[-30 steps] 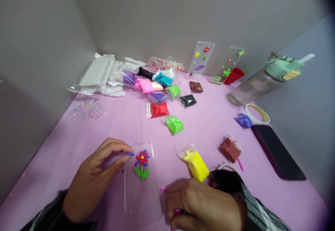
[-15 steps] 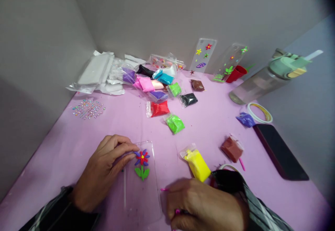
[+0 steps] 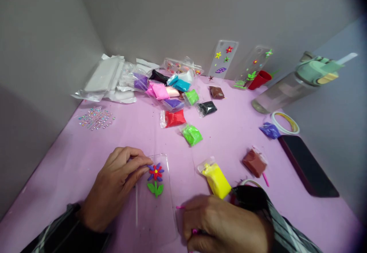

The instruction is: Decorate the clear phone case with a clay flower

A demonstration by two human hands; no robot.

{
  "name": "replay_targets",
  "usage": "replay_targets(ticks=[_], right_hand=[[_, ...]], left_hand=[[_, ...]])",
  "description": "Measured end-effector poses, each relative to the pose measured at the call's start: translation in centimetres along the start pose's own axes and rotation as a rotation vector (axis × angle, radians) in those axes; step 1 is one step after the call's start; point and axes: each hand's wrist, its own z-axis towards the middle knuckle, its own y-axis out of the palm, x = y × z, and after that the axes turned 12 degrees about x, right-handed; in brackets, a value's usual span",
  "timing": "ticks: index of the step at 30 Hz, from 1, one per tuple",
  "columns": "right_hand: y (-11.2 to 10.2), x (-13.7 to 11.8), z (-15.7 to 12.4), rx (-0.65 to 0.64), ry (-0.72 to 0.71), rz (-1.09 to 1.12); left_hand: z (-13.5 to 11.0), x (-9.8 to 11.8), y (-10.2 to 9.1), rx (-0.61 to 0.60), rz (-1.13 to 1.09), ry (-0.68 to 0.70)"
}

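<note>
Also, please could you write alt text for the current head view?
A person's left hand pinches a purple petal of a red-and-purple clay flower on a clear phone case; the right hand holds a pink tool. Bagged clay in many colors lies on the lilac table.

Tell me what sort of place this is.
Probably a small craft corner: a clear phone case with a red and purple clay flower lies on the table, soft-clay packets are spread beyond it, and a decorated case leans by the grey wall.
</note>
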Motion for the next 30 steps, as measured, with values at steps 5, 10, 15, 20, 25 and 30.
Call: replay_targets(ticks=[5, 10, 15, 20, 25, 30], right_hand=[[0.01, 0.05, 0.07, 0.0, 0.002, 0.0], [0.26, 0.15, -0.06, 0.024, 0.007, -0.013], [0.2, 0.18, -0.25, 0.026, 0.0, 0.014], [0.12, 0.12, -0.14, 0.012, 0.001, 0.013], [0.11, 0.14, -0.02, -0.009, 0.02, 0.011], [0.17, 0.21, -0.05, -0.005, 0.013, 0.021]], left_hand=[[0.09, 0.0, 0.11, 0.002, 0.019, 0.013], [0.04, 0.09, 0.08, 0.004, 0.036, 0.014], [0.08, 0.12, 0.12, 0.015, 0.054, 0.035], [0.11, 0.06, 0.17, 0.029, 0.046, 0.037], [-0.02, 0.09, -0.03, 0.028, 0.006, 0.032], [0.0, 0.32, -0.24, 0.028, 0.003, 0.026]])
